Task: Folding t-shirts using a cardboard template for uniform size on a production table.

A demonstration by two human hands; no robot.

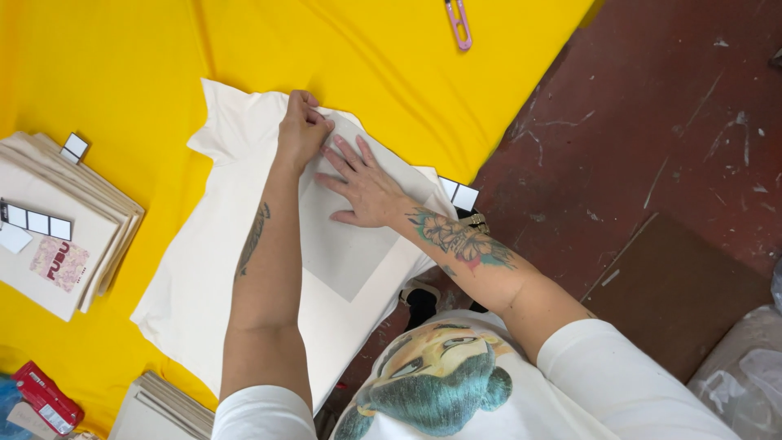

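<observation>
Head view: left hand (303,129) pinches the cream garment (204,277); right hand (365,186) presses flat, grip open, mid-tabletop (122,65).

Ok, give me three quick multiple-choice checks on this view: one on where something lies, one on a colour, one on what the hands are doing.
1. Where is the pink clip-like tool?
A. On the yellow cloth, beyond the cream fabric piece
B. On the red-brown floor
C. On the stack at left

2. What colour is the cloth under the cream fabric piece?
A. Blue
B. Yellow
C. Green

3. How is the right hand?
A. Clenched round the pink tool
B. Raised off the fabric
C. Flat, fingers spread, on the grey square panel

Answers: 1 A, it lies on yellow at the top edge. 2 B, yellow shows all around the fabric. 3 C, the palm presses down while the left hand pinches the fabric beside it.
</observation>
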